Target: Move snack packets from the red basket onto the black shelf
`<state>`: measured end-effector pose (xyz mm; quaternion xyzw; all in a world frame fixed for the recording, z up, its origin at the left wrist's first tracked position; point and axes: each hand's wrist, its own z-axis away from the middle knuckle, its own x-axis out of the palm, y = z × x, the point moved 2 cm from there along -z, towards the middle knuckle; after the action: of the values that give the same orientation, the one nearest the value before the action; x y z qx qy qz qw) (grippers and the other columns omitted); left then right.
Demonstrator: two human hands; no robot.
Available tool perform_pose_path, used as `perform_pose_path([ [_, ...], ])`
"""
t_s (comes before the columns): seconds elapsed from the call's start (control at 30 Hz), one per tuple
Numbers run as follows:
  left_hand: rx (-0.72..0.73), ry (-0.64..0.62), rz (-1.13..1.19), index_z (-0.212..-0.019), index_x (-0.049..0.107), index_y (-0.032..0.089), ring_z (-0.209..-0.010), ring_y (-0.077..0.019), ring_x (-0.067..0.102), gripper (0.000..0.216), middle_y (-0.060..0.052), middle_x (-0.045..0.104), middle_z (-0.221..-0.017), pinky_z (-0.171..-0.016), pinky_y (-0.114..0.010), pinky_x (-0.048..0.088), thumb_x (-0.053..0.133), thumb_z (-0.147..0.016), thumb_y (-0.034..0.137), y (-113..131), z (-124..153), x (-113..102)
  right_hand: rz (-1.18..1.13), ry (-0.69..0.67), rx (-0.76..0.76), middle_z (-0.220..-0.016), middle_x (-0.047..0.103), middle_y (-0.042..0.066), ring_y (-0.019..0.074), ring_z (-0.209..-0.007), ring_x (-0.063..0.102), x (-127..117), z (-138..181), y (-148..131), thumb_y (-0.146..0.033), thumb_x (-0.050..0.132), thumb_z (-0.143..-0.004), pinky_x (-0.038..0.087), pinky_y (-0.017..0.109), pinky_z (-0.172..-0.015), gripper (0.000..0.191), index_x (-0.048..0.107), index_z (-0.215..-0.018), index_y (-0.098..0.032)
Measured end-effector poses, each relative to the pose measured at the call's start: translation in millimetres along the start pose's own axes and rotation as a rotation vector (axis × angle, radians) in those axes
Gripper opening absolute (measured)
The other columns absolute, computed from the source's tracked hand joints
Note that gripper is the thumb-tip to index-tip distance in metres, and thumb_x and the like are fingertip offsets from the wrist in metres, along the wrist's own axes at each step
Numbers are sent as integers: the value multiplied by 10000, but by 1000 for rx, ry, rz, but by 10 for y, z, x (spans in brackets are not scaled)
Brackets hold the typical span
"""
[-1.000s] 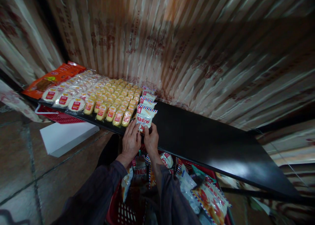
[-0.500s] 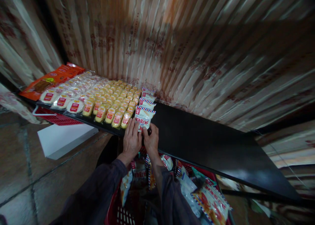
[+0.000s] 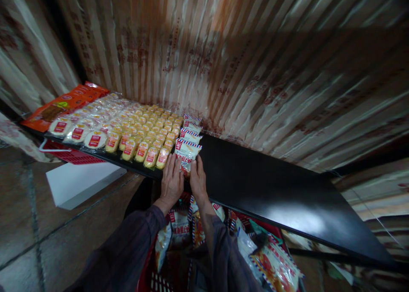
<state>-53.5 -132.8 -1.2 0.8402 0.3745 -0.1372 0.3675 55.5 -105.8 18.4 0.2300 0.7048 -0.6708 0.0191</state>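
My left hand [image 3: 171, 182] and my right hand [image 3: 198, 181] lie side by side at the front edge of a black shelf [image 3: 271, 185]. Between them they press on a white snack packet with red print and a red-and-blue striped edge [image 3: 187, 153], the front one of a short row of like packets [image 3: 191, 128]. The fingers of both hands are stretched forward onto the packet's lower end. Left of it lie rows of small yellow packets with red labels [image 3: 150, 132].
Round pale cakes with red labels [image 3: 76, 130] and orange packs [image 3: 60, 104] fill the shelf's left end. A red basket [image 3: 153, 275] below my arms holds more snack packets [image 3: 275, 262]. A white box [image 3: 83, 183] and a second red basket [image 3: 68, 153] stand on the tiled floor.
The packet has gone from being held tilted up at the shelf edge to lying flatter on the shelf. Both hands slid forward onto it and their fingers straightened.
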Motion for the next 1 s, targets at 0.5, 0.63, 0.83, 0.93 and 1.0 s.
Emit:
perform_pose_path([
  [0.5,-19,-15,-1,-1482,207,153,-1447,-260,173,572,-186,277,-1532,-1131,-498,292,385,-946,246,7,-36,-28,-80,19,-42,-1322,582,91,223,-1179,556,30,-94,13,-584,372,-895,415,384,-1002,608,471,-1360,-206],
  [0.63,15,-15,-45,-1485,194,152,-1451,-274,143,602,-184,264,-1537,-1132,-527,271,413,-933,252,50,-83,-31,-110,21,-82,-1319,586,79,221,-1211,537,22,-197,3,-609,363,-889,416,368,-1006,624,473,-1359,-213],
  [0.83,76,-48,-106,-1438,339,152,-1445,-297,162,576,-160,290,-1530,-1150,-521,213,480,-889,252,136,-277,-39,-157,16,-61,-1456,437,111,220,-1346,399,-4,-405,-10,-642,304,-888,265,402,-1129,720,406,-1407,-153],
  [0.93,83,-65,-117,-1431,362,162,-1448,-306,146,595,-137,290,-1535,-1148,-515,218,514,-866,273,146,-398,-49,-182,32,-49,-1462,429,111,219,-1360,379,-4,-514,3,-642,305,-887,252,407,-1136,724,409,-1404,-145],
  [1.0,88,-76,-116,-1434,359,173,-1448,-307,149,609,-124,296,-1534,-1147,-517,220,523,-858,281,137,-457,-45,-199,31,-56,-1458,435,107,221,-1355,385,16,-578,12,-637,311,-889,263,406,-1130,715,413,-1401,-149],
])
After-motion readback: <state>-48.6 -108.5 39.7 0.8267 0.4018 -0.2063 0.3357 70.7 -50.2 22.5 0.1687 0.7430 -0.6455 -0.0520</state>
